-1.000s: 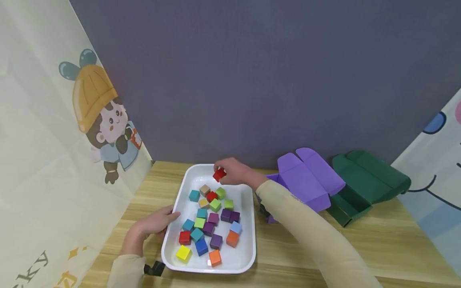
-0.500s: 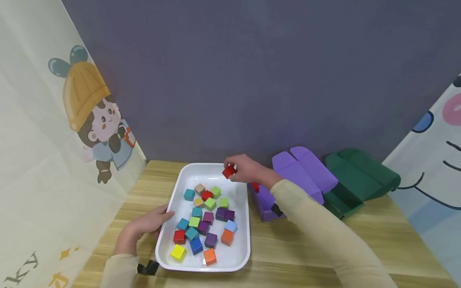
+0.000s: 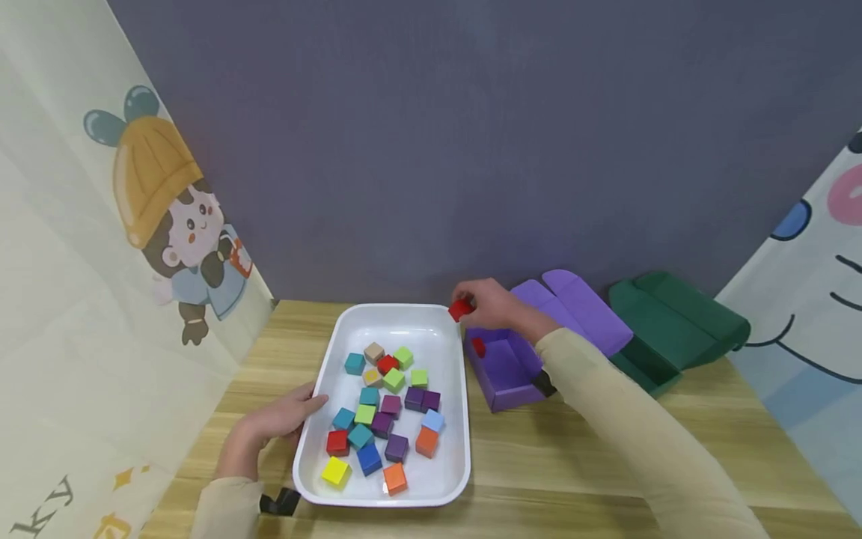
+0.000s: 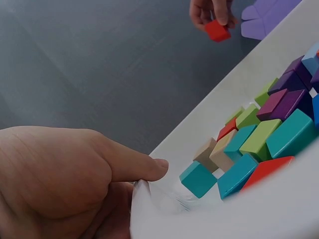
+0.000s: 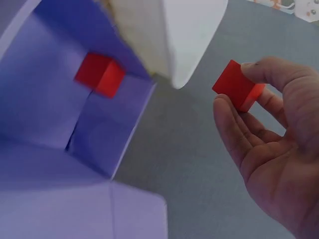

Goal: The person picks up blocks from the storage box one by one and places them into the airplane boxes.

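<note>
My right hand [image 3: 494,305] pinches a red cube [image 3: 461,309] between thumb and fingers, raised near the far right corner of a white tray [image 3: 444,322]. In the right wrist view the pinched cube [image 5: 239,85] is held beside the purple box [image 5: 40,84]. One red cube [image 5: 101,73] lies inside that box. My left hand [image 3: 286,413] grips the tray's left rim; in the left wrist view the thumb [image 4: 134,167] lies over the edge and the other fingers are mostly hidden below. Many coloured cubes lie in the tray, among them a red one [image 3: 337,442] and a yellow one [image 3: 336,472].
To the tray's right stands the open purple box [image 3: 501,397], its lid folded back. Right of it is an open dark green box [image 3: 680,322]. A dark grey wall [image 3: 431,150] rises behind the wooden table [image 3: 572,479].
My right hand has carried the red cube rightward from over the tray's far end toward the purple box. The left hand keeps its grip on the rim.
</note>
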Available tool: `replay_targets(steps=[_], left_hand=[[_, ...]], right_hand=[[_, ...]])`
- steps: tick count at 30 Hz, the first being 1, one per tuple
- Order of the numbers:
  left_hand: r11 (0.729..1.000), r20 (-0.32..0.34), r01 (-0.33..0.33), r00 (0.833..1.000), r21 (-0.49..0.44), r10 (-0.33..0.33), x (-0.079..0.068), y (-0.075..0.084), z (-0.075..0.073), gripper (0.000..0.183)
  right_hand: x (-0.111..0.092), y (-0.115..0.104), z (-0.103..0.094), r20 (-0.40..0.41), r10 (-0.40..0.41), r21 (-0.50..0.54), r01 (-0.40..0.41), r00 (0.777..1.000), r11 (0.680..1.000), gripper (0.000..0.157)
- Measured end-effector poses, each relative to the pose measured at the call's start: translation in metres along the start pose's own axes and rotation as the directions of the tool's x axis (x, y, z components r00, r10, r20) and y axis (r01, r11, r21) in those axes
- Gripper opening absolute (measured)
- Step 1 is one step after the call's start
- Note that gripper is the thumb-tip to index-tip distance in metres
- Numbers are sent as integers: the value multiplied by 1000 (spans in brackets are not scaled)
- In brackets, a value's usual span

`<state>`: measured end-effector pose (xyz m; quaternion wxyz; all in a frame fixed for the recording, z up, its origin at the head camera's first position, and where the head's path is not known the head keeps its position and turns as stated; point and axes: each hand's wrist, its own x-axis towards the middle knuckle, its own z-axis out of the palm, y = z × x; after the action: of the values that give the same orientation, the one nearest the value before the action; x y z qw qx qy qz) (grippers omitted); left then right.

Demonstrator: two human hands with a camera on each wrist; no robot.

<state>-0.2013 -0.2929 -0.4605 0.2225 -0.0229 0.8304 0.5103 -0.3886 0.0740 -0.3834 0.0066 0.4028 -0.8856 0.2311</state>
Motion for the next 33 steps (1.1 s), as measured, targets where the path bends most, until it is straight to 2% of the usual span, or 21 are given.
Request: replay_targets(steps=[4, 7, 13, 18, 24, 28, 33], left_hand=[[1000, 5, -16, 1000, -5, 16, 0, 1, -1, 54], [1000, 15, -24, 1000, -9, 24, 2, 1, -2, 55], [1000, -10, -29, 1000, 6, 29, 4, 3, -6, 53], [999, 20, -45, 999, 24, 45, 1, -1, -7, 52], [998, 35, -56, 998, 6, 56, 4, -4, -6, 51], [999, 19, -31, 999, 8, 31, 9, -4, -4, 50], [999, -14, 9, 1000, -45, -10, 14, -3, -2, 57]], right_hand=[[-8, 12, -3, 20, -36, -54, 37, 999, 998, 23], [-14, 20, -4, 57, -27, -89, 32, 998, 996, 21], [-18, 28, -6, 67, 35, -141, -25, 997, 990, 23], [-20, 35, 0, 136, 102, -177, -77, 985, 981, 25], [-16, 43, 7, 163, 97, -211, -61, 982, 976, 26], [-14, 45, 9, 190, 113, -250, -64, 975, 966, 23], [-13, 46, 11, 211, 120, -262, -62, 970, 963, 20]])
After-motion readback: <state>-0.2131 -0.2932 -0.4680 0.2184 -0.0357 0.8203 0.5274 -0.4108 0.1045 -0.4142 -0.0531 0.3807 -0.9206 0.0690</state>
